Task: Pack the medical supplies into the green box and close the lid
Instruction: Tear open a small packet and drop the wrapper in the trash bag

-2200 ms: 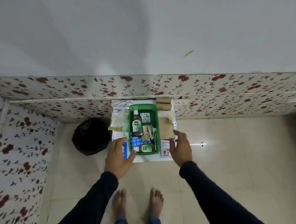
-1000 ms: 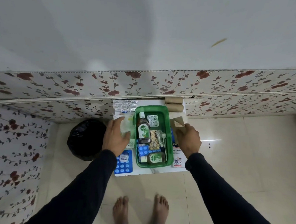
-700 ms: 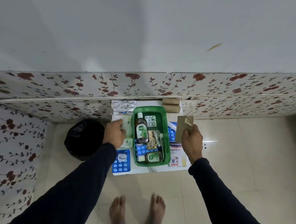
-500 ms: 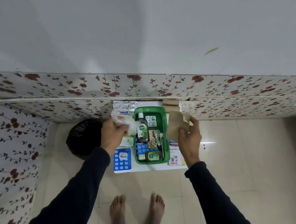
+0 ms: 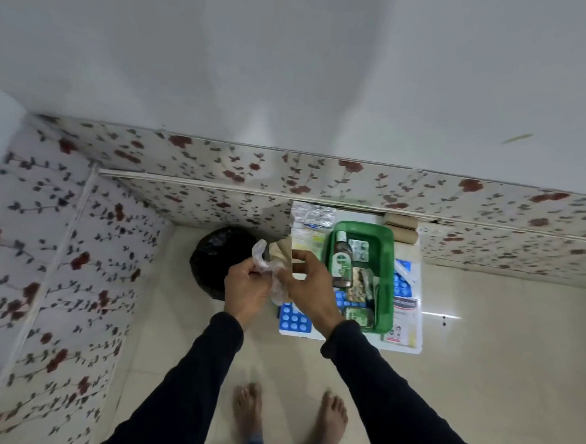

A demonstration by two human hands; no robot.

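Box: the green box (image 5: 384,279) stands right of centre frame on the surface, open; no lid is identifiable.
Packed: a brown bottle (image 5: 341,264), blister strips and small packets lie inside.
Outstanding: a blue blister card (image 5: 294,321), a plaster carton (image 5: 404,318), foil strips (image 5: 312,215) and two tan rolls (image 5: 401,228) lie outside the box.
Hands: left hand (image 5: 246,292) fingers are closed on a clear plastic wrapper (image 5: 265,259); right hand (image 5: 309,291) fingers pinch a tan packet (image 5: 282,253), both left of the box.
Progress: judged partway; packing and closing remain.
Surface: small, white (image 5: 421,288), crowded, set against the wall.
Room: floral wall panelling (image 5: 77,243), pale tiled floor (image 5: 498,371), black bag (image 5: 214,254) left of the surface.
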